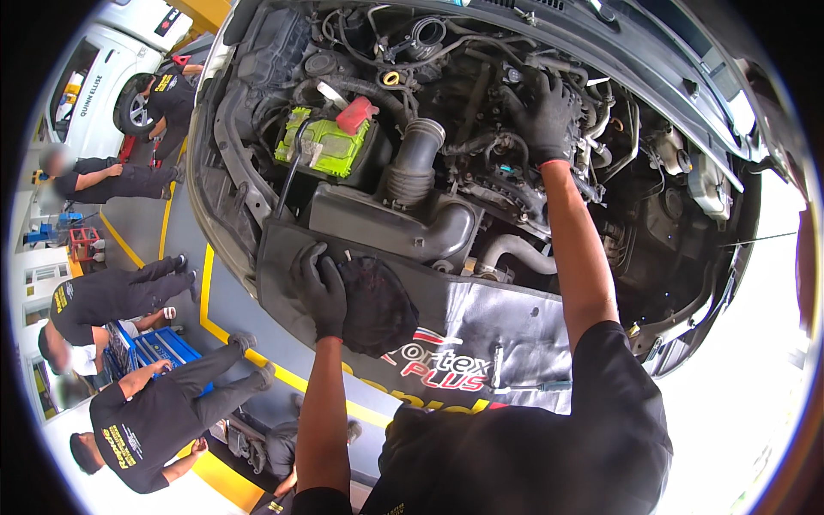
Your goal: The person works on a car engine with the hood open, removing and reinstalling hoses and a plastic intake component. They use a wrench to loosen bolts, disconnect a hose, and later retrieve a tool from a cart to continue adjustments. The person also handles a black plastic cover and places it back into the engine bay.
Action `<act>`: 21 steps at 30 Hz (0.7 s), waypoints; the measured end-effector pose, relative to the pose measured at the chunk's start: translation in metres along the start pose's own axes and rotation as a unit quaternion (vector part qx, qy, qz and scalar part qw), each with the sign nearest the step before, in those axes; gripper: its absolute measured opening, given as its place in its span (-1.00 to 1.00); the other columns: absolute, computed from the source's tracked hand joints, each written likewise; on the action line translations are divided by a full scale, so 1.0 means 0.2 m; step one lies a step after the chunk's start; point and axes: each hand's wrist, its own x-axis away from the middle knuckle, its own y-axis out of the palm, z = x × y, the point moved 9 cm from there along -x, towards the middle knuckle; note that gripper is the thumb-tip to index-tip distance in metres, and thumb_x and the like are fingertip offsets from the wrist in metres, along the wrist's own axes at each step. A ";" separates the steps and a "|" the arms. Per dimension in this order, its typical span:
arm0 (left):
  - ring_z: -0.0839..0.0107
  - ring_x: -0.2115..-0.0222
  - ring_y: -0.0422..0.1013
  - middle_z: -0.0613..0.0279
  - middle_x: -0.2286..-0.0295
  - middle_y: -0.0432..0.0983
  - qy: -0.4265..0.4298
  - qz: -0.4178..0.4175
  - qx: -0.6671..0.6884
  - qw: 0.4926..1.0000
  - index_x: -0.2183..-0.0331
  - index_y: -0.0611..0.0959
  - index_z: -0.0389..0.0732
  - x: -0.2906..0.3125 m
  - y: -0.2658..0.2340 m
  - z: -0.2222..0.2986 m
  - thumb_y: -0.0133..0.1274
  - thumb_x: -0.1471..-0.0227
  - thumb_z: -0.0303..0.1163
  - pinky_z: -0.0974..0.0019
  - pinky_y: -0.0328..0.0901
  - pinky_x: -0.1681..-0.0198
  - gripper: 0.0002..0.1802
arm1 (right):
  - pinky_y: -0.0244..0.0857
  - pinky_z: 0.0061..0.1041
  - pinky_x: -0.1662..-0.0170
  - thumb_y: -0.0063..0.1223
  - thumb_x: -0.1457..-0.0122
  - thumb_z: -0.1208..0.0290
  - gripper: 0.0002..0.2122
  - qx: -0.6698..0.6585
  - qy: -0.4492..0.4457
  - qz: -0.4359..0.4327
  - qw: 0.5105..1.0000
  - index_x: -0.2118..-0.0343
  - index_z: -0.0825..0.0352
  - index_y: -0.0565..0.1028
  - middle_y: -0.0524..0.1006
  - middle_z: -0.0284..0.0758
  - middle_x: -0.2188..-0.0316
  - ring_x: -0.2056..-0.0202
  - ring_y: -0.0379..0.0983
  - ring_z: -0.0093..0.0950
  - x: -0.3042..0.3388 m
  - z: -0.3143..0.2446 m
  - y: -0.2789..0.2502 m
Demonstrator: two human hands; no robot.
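My right hand, in a black glove, lies over the top of the engine with its fingers spread; it holds nothing that I can see. At the front edge of the engine bay my left hand, gloved too, has its fingers apart, next to a crumpled black cloth on the fender cover. Beyond the left hand are a black air filter box and a ribbed intake hose with its upper end uncovered. Further left sits a battery with a bright green top and a red terminal cover.
A wrench and another slim tool lie on the fender cover. A grey pipe runs below the engine. Several people in dark clothes are at the left, around a blue tool cart and a white vehicle.
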 end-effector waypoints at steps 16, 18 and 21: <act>0.04 -0.09 0.44 0.06 -0.02 0.60 0.001 0.006 -0.001 1.000 0.01 0.69 -0.22 -0.01 -0.01 0.00 0.07 -0.31 -0.42 -0.01 0.27 -0.22 -0.74 | 0.41 0.06 -0.12 0.24 -0.21 0.29 -0.65 0.055 -0.102 0.057 0.992 -0.07 -0.09 0.61 0.51 -0.17 -0.19 -0.12 0.43 0.11 -0.08 -0.14 -0.04; 0.04 -0.08 0.45 0.07 -0.02 0.60 0.004 0.003 -0.007 1.000 0.01 0.69 -0.21 -0.01 -0.01 0.00 0.07 -0.31 -0.42 -0.01 0.27 -0.22 -0.74 | 0.41 0.09 -0.14 0.25 -0.20 0.32 -0.62 0.054 -0.150 0.044 0.986 -0.10 -0.13 0.60 0.48 -0.15 -0.23 -0.14 0.41 0.15 -0.07 -0.18 -0.06; 0.05 -0.07 0.45 0.09 -0.01 0.60 0.015 0.018 -0.004 1.000 0.01 0.69 -0.20 0.00 -0.02 0.01 0.06 -0.30 -0.43 -0.01 0.27 -0.22 -0.74 | 0.41 0.11 -0.15 0.27 -0.19 0.35 -0.58 0.019 -0.068 -0.022 0.997 -0.13 -0.10 0.60 0.45 -0.11 -0.23 -0.15 0.39 0.18 -0.07 -0.13 0.02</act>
